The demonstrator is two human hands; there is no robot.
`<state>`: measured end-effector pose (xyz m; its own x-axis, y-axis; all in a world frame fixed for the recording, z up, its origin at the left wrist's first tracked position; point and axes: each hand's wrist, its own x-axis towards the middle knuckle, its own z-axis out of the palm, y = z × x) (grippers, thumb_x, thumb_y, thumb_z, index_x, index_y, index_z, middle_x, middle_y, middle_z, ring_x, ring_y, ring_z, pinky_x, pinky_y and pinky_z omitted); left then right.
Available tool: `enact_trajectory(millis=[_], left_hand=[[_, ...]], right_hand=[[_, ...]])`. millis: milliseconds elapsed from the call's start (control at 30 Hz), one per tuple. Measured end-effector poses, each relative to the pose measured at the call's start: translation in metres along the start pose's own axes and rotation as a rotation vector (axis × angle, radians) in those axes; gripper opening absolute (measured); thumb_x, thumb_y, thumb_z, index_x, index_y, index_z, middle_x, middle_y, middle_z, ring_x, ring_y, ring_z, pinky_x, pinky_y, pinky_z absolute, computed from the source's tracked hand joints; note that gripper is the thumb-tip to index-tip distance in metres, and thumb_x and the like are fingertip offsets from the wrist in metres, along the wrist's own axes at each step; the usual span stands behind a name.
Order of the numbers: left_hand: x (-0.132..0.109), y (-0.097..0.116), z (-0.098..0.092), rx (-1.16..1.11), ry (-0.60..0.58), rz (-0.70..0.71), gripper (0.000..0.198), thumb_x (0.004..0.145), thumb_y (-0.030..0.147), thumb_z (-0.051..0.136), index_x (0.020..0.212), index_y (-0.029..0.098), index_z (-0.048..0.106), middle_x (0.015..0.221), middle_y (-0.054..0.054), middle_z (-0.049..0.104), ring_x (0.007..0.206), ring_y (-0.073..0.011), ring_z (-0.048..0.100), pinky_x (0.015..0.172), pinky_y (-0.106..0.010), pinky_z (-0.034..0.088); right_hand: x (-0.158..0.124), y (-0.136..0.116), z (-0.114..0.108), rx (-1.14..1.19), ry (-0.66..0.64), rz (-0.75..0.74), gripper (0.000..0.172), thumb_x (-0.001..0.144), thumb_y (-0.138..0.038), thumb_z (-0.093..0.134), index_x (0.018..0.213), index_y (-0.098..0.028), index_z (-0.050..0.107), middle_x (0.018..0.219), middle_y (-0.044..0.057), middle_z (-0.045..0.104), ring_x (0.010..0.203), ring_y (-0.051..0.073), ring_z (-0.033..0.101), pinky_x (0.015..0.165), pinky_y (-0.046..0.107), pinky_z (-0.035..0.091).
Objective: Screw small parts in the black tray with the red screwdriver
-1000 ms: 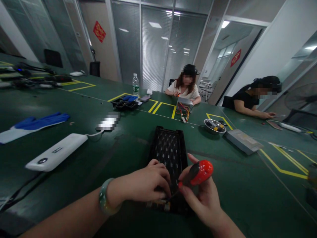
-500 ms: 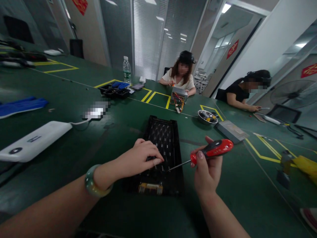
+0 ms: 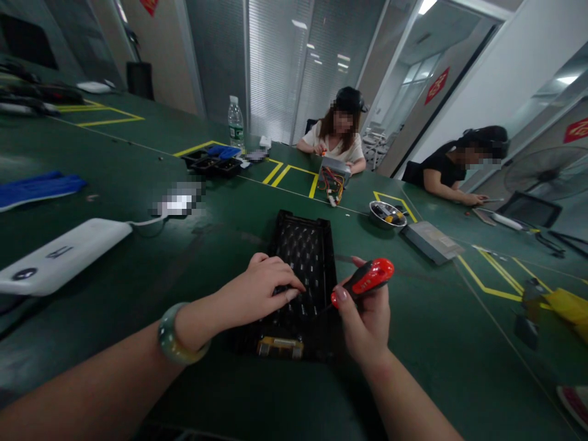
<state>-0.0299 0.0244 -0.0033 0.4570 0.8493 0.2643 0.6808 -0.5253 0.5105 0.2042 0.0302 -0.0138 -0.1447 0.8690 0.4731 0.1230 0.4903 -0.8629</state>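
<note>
A long black panel [image 3: 301, 248] with rows of small shiny spots and a brassy part [image 3: 280, 346] at its near end lies on the green table in front of me. My left hand [image 3: 264, 291] reaches over its left side, thumb and forefinger nearly together low on the panel. Whatever those fingers pinch, if anything, is too small to make out. Wrapped in my right hand [image 3: 367, 324] is a screwdriver [image 3: 370, 278] with a red and black handle. Its shaft points left and down to the panel; the tip is hard to see against the black.
A white device [image 3: 64, 254] with a cable and a blue glove [image 3: 39, 188] lie left. Farther off are a black tray [image 3: 214, 160], a bottle [image 3: 236, 125], a metal bowl [image 3: 388, 215] of parts and a grey metal box [image 3: 432, 242]. Two people sit across, one at a wired metal box [image 3: 334, 174].
My right hand has moved left with the screwdriver, its handle now nearer the panel. My left hand has stayed in about the same place.
</note>
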Motion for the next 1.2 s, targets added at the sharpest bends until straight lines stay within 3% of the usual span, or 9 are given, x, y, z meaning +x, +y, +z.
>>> enact_trajectory(millis=[367, 500, 633, 867, 1200], left_hand=[[-0.001, 0.014, -0.003, -0.096, -0.163, 0.105, 0.017, 0.099, 0.034, 0.062, 0.113, 0.031, 0.072, 0.108, 0.004, 0.075, 0.106, -0.0177, 0.061, 0.096, -0.036, 0.024], [-0.001, 0.019, -0.004, -0.133, -0.200, 0.121, 0.020, 0.095, 0.039, 0.069, 0.112, 0.030, 0.072, 0.106, 0.003, 0.076, 0.103, -0.0187, 0.062, 0.095, -0.035, 0.024], [-0.001, 0.021, -0.002, -0.139, -0.216, 0.104, 0.013, 0.094, 0.033, 0.070, 0.106, 0.028, 0.073, 0.103, 0.004, 0.076, 0.100, -0.0170, 0.062, 0.095, -0.034, 0.023], [0.000, 0.016, 0.002, -0.158, -0.251, 0.090, 0.015, 0.100, 0.035, 0.062, 0.101, 0.028, 0.075, 0.098, 0.005, 0.077, 0.096, -0.0156, 0.063, 0.094, -0.034, 0.023], [-0.001, 0.014, 0.001, -0.204, -0.152, 0.019, 0.020, 0.100, 0.026, 0.056, 0.115, 0.028, 0.070, 0.112, 0.002, 0.073, 0.103, -0.0165, 0.064, 0.099, -0.033, 0.031]], right_hand=[[0.007, -0.012, 0.001, 0.220, 0.248, -0.063, 0.041, 0.096, -0.029, 0.063, 0.134, -0.028, 0.050, 0.084, 0.000, 0.061, 0.054, 0.012, 0.050, 0.048, 0.026, 0.042], [0.009, -0.013, 0.001, 0.282, 0.273, -0.076, 0.039, 0.095, -0.026, 0.064, 0.132, -0.026, 0.053, 0.082, -0.001, 0.062, 0.054, 0.009, 0.050, 0.048, 0.023, 0.043], [0.007, -0.015, 0.001, 0.290, 0.271, -0.078, 0.039, 0.094, -0.027, 0.064, 0.132, -0.026, 0.053, 0.083, -0.001, 0.062, 0.054, 0.008, 0.050, 0.048, 0.023, 0.043], [0.007, -0.019, 0.004, 0.288, 0.288, -0.097, 0.041, 0.093, -0.027, 0.065, 0.132, -0.026, 0.053, 0.081, -0.001, 0.062, 0.053, 0.010, 0.049, 0.047, 0.024, 0.042], [0.009, -0.012, -0.001, 0.244, 0.303, -0.215, 0.042, 0.091, -0.024, 0.066, 0.132, -0.027, 0.055, 0.081, 0.000, 0.064, 0.057, 0.013, 0.053, 0.051, 0.026, 0.043]])
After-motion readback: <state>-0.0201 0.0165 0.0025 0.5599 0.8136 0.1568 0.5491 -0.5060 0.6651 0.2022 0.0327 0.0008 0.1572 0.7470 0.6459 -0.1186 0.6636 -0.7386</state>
